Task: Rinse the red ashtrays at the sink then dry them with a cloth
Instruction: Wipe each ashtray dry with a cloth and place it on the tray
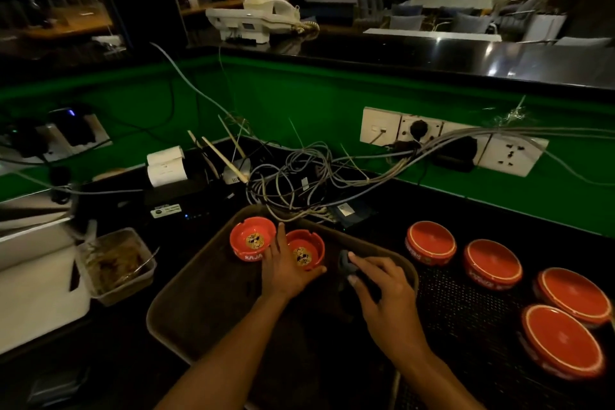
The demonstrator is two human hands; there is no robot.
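Two red ashtrays stand upright on a brown tray point(199, 303). My left hand point(286, 266) grips the right one point(307, 251) by its near rim; the other ashtray point(253, 238) sits just to its left. My right hand point(382, 296) pinches a dark grey cloth point(346, 265) at the tray's right side. Several more red ashtrays lie upside down on a black mat at the right, among them one point(431, 241) nearest the tray and one point(562, 339) closest to me.
A tangle of grey cables point(293, 176) lies just behind the tray, running to wall sockets point(452, 140). A clear plastic container point(114, 263) with brown contents stands left of the tray, beside a white box point(36, 293). A white telephone point(259, 18) sits on the upper counter.
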